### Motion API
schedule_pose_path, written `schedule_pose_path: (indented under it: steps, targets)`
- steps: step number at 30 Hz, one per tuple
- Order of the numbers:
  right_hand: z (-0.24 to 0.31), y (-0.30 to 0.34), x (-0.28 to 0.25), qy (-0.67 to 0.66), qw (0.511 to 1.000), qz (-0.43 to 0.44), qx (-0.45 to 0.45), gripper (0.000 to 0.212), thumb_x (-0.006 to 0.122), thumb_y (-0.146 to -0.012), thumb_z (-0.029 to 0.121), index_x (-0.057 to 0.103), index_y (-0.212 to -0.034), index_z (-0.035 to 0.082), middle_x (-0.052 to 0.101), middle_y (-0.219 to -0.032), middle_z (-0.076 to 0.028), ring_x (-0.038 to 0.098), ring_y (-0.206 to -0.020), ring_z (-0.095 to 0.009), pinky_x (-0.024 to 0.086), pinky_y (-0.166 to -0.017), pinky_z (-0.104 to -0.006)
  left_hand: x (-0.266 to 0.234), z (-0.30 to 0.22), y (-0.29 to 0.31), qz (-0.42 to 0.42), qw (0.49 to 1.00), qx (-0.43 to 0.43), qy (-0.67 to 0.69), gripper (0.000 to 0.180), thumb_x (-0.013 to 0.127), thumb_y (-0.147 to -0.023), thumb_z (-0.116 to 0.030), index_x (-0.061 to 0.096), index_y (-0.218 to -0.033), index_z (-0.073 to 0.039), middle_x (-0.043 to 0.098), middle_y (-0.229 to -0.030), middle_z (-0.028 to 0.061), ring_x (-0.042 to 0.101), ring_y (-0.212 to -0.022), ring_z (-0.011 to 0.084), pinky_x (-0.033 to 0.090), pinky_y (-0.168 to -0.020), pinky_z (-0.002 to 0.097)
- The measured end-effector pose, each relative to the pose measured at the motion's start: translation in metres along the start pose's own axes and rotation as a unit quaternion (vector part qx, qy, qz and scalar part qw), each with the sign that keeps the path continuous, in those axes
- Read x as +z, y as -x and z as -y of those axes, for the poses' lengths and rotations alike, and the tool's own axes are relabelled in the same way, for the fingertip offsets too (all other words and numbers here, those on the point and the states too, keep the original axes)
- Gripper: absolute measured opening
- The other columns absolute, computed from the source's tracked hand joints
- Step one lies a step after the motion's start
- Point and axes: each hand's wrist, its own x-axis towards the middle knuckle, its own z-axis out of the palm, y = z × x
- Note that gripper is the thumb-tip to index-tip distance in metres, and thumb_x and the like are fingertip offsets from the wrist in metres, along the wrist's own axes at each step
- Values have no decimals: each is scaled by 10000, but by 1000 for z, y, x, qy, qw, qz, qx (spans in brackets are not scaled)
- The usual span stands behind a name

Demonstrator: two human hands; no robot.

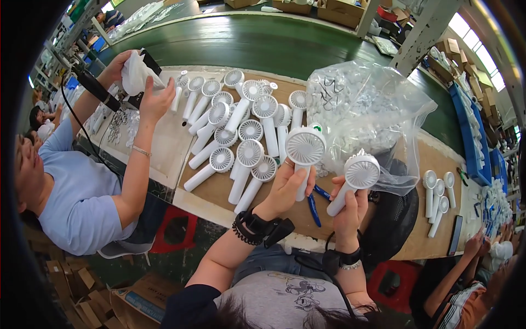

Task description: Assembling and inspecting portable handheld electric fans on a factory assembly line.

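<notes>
My left hand (286, 189) grips the handle of a white hand-held fan (304, 149), its round grille facing up toward me. My right hand (350, 211) holds a second white hand-held fan (357, 174) by its handle, tilted to the right. Both fans hover above the brown worktable (211, 189) just in front of me. A pile of several white fans (241, 129) lies on the table to the left of my left hand. Blue-handled pliers (314, 208) lie on the table between my hands.
A large clear plastic bag (368, 107) of small white parts sits behind my right hand. A person in a light blue shirt (82, 192) works at the left, holding a white bag. Three more fans (438, 197) lie at the right. A green conveyor belt (263, 41) runs behind.
</notes>
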Motion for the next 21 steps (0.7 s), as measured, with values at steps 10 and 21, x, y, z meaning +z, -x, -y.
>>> schedule_pose_path:
  steps: [10,21]
  targets:
    - [-2,-4,0,14,1000,13,3,323,411,-822,139,423,-1099,-26,543,-944,-137,478,-696,-120,406,-618,-234,-1,2,-5,-5,1000,-8,24,234,376,-883,-142,356,-1100,-56,470,-766,54,445,-582,90,384,-524,206]
    - [-6,-4,-2,4,1000,11,10,317,428,-827,152,432,-1086,-32,552,-949,-149,488,-690,-126,408,-621,-240,0,0,-4,-5,1000,-16,7,230,372,-880,-154,372,-1084,-46,471,-760,54,450,-577,92,388,-525,211]
